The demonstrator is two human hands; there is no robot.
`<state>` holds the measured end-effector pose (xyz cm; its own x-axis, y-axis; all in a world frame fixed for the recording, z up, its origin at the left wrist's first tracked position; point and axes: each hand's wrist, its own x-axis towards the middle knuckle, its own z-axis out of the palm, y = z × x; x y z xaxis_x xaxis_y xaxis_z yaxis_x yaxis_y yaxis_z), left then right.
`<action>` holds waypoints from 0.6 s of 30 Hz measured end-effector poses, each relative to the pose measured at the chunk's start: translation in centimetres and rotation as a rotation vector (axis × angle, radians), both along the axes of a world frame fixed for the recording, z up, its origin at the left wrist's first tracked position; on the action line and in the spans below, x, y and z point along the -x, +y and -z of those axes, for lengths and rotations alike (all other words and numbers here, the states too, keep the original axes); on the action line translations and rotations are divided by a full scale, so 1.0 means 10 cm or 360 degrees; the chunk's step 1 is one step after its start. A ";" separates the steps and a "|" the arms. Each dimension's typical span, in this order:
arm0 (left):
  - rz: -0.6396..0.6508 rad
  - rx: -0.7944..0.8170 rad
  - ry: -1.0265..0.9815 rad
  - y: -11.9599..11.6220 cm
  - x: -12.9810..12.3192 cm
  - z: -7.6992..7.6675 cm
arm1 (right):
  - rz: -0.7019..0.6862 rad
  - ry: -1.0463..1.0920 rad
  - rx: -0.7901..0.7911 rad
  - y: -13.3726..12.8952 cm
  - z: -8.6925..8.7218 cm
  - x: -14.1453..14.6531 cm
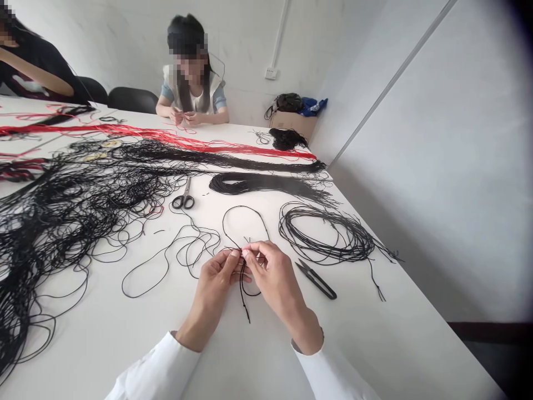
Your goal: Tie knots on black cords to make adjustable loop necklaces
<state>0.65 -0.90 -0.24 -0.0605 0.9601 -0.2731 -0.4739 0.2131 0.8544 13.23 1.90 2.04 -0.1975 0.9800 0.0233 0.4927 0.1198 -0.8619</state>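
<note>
A thin black cord (225, 218) forms a loop on the white table just beyond my hands, and its knotted end hangs down between them. My left hand (219, 278) pinches the cord between thumb and fingers. Right beside it, my right hand (272, 275) is closed on the same cord, fingertips nearly touching the left ones. The exact point of the grip is partly hidden by the fingers. Black thread snips (317, 279) lie to the right of my right hand. A coil of black cords (291, 239) rests beyond the snips.
Scissors (184, 201) lie beyond my left hand. Tangled black cord (83, 205) covers the left side. Black bundles (266, 184) and red cords (233, 148) stretch across the table (375, 344). Two people sit at the far side; one holds red cord.
</note>
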 end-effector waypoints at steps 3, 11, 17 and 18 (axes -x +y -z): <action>-0.0009 -0.0016 0.0015 0.00 0.01 0.01 | -0.0009 -0.0078 -0.0142 -0.01 0.03 0.01; -0.0103 0.0058 -0.0080 0.00 0.04 -0.02 | -0.0007 -0.0001 -0.0213 -0.05 0.02 -0.02; -0.0107 0.0067 -0.0186 0.00 0.06 -0.01 | 0.0066 0.0115 0.0454 0.02 0.05 -0.16; -0.0096 0.0052 -0.0198 -0.01 0.06 0.00 | -0.0053 0.0190 0.0544 0.04 0.06 -0.17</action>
